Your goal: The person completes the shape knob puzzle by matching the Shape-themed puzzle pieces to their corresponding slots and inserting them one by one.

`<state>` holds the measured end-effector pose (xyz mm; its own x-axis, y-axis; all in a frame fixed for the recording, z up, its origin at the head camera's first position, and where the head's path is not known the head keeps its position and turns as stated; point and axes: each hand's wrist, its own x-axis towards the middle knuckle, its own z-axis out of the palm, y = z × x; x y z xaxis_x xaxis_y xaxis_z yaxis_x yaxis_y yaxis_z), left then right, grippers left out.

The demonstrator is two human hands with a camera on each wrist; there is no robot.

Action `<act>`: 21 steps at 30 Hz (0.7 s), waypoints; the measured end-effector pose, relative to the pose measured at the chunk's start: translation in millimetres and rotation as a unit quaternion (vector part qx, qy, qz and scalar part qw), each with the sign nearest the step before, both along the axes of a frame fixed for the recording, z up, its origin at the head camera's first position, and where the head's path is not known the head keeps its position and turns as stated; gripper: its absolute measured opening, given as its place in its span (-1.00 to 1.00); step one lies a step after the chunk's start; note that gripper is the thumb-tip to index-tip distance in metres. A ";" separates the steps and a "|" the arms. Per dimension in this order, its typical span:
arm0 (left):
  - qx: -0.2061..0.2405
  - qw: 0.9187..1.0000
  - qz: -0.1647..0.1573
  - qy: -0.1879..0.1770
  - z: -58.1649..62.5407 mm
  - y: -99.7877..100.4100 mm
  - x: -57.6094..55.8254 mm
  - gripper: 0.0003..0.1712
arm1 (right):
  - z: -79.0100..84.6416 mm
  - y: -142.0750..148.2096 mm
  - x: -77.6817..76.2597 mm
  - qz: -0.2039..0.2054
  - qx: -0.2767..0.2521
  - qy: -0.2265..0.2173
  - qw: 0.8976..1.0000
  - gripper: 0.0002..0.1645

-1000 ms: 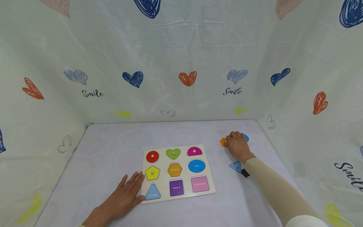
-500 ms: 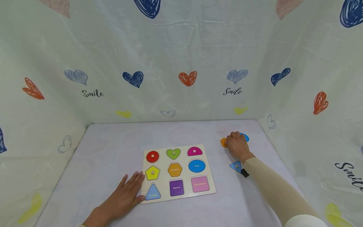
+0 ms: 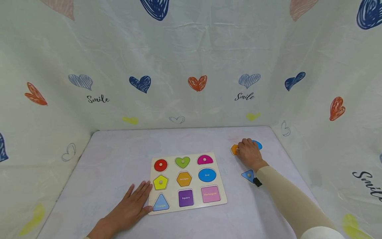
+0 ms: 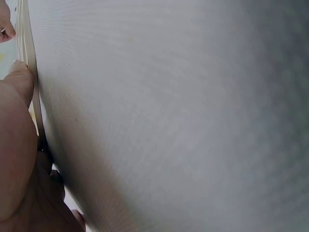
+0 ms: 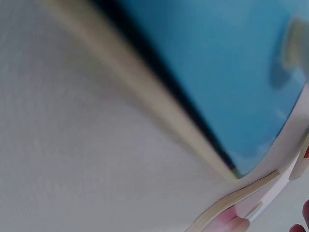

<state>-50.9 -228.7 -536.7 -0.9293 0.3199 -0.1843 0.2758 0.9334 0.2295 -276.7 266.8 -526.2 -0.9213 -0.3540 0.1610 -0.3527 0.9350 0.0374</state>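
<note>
My left hand [image 3: 129,207] lies with straight fingers along the left edge of the wooden shape puzzle board [image 3: 222,199], its thumb at the near corner. In the left wrist view, the thumb [image 4: 21,79] touches the board's edge. At the far right, my right hand [image 3: 250,154] bends its fingers down over loose pieces. An orange hexagon piece [image 3: 234,150] shows left of it and a blue oval piece [image 3: 258,144] behind it. The fingertips are hidden. Near the right wrist lies a blue triangle piece [image 3: 247,175], large in the right wrist view with its knob.
The board bears knobbed red circle [image 3: 160,165], green heart [image 3: 182,162], magenta half-circle [image 3: 204,160] and yellow pentagon [image 3: 160,182] pieces. Several other places show printed shapes. A pink piece [image 5: 224,217] stands beyond the triangle in the right wrist view. A heart-patterned curtain [image 3: 173,59] surrounds the table.
The orange hexagon piece has shifted very slightly left beside my right hand. Both hands stay in nearly the same places.
</note>
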 end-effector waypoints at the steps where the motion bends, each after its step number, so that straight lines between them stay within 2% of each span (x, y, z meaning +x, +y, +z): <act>1: -0.001 1.000 -0.001 0.001 -0.2 -0.1 0.0 0.03 | 0.5 -0.9 0.2 0.002 -0.003 0.002 1.000 -0.77; 6: -0.001 1.000 -0.002 -0.003 -0.2 -0.1 -0.3 0.03 | 2.0 -6.8 0.6 0.019 0.001 0.021 1.000 -0.74; 14: -0.003 1.000 0.000 -0.007 1.2 0.5 -0.4 0.04 | 4.6 -21.9 2.1 0.070 0.016 0.081 0.994 -0.73; 21: -0.012 1.000 -0.006 -0.002 3.8 1.0 -0.5 0.03 | 12.7 -42.4 8.7 0.077 0.059 0.072 0.993 -0.67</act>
<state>-51.4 -227.7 -532.9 -0.9252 0.3259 -0.1946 0.2856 0.9353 0.2088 -267.9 224.5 -513.5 -0.8250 -0.5132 0.2365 -0.4742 0.8564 0.2041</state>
